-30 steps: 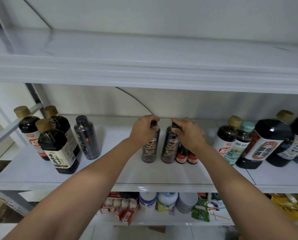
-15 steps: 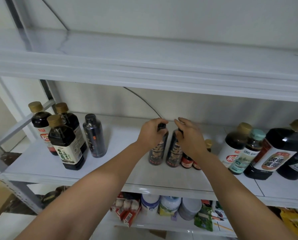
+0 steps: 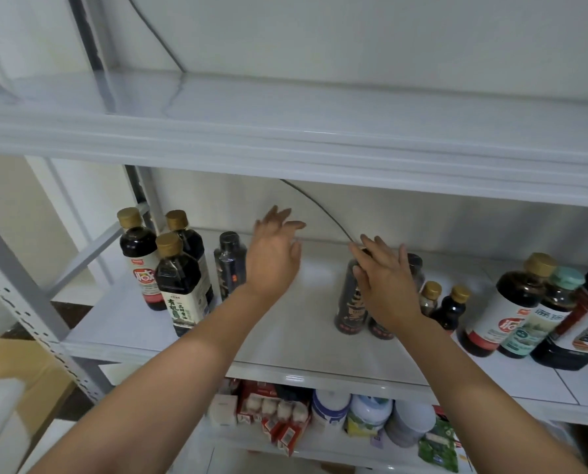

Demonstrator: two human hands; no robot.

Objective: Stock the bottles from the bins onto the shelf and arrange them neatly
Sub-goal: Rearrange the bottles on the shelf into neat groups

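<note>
1. Six o'clock, lowest and nearest: tubs and packets crowd the lower level, beneath the middle shelf.
2. Left hand, at the centre of the middle shelf: fingers straight and spread, grasping nothing, raised clear of the board.
3. Right hand, at three o'clock from the left hand and well apart from it: fingers straight and released, lying across the front of a pair of slim dark bottles. Contact with the pair cannot be confirmed.
4. The pair stands upright, side by side, on the middle shelf right of centre.
5. Just beside the pair, at its three o'clock: two small gold-capped bottles, upright.
6. Further toward three o'clock: a cluster of large dark bottles, one with a teal cap.
7. Nine o'clock: three gold-capped bottles, bunched together, with a single slim bottle beside them, near the left hand.
8. Twelve o'clock, furthest: a thin cable curves down the back wall, under the upper shelf.
</note>
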